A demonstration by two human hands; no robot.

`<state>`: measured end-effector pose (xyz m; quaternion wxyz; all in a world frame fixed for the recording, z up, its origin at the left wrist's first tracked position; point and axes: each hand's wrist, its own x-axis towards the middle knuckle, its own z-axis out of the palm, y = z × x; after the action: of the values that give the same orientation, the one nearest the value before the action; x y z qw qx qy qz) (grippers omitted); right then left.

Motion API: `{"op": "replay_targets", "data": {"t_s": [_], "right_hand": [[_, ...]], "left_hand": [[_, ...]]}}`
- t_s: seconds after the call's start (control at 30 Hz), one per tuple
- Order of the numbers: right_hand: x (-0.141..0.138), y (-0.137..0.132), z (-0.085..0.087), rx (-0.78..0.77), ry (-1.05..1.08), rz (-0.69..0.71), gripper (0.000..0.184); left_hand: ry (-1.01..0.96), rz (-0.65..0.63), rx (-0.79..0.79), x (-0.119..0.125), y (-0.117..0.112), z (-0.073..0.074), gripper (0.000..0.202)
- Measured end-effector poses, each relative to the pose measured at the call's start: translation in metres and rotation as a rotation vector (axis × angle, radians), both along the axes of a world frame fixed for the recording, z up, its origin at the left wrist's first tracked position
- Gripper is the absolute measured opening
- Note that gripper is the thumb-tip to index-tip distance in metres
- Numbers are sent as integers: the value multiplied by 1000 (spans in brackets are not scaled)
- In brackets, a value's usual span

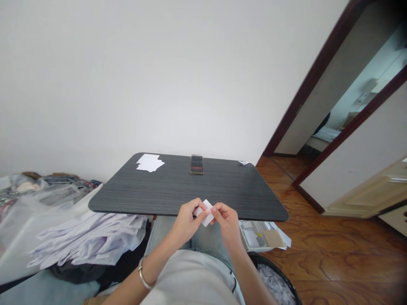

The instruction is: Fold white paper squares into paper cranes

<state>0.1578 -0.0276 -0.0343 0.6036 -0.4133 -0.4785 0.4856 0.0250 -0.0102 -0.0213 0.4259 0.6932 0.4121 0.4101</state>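
White paper (208, 219) in 2 hands (187, 219) by a dark table (152, 190).

At the near edge of the black table (171, 188), the left hand (185, 220) and right hand (228, 222) pinch a small white paper (207, 204). White sheets (148, 162) lie on the table's far left, a phone (197, 164) at its far middle, white clothes (92, 237) below its left.

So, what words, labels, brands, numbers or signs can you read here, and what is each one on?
None can be read.
Dark rectangular phone on the dark-grey streaked table: reddish marks on its screen, too small and blurred to read.
Small folded white paper in the left hand and right hand: no writing can be made out.
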Motion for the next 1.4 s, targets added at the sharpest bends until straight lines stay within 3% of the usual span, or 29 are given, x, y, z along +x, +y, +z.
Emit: {"op": "replay_targets", "data": {"t_s": [0.27,1.13,1.4], "right_hand": [[-5,-2,1,-26,25,-95,21],[-4,1,-9,-14,-46,-101,19],[-4,1,-9,-11,-74,-117,20]], "left_hand": [[-287,71,-100,9,-4,1,26],[-330,79,-190,10,-3,2,32],[-390,-1,-284,8,0,-6,37]]}}
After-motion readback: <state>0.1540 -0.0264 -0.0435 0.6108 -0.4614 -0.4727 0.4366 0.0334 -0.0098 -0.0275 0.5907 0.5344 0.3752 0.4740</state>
